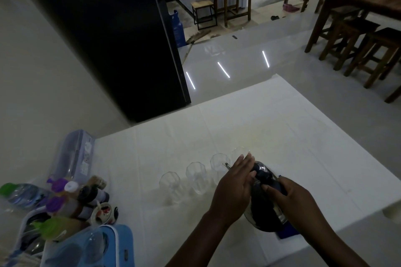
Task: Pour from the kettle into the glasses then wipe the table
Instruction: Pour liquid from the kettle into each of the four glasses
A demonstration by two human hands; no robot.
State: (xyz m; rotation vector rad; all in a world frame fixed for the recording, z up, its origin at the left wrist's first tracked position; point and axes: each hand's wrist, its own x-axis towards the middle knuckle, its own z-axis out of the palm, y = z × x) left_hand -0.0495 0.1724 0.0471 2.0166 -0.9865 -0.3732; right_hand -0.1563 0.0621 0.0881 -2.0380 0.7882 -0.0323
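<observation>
A dark, shiny kettle (263, 172) is tilted over the white table (303, 136), its spout at the rim of the third glass (218, 163) in a row of several clear glasses. My right hand (282, 195) grips the kettle's handle. My left hand (234, 188) lies flat against the kettle's lid and side, fingers straight. The nearest glass (170, 184) and the second glass (195, 176) stand to the left. The far glass (238, 151) is partly hidden behind my fingers. A blue cloth (287, 233) peeks out under the kettle.
Bottles and jars (71, 199) crowd a tray at the table's left front, beside a blue container (97, 245) and a clear plastic box (73, 156). A black fridge (112, 39) stands behind the table. Wooden stools (364, 50) are at the far right.
</observation>
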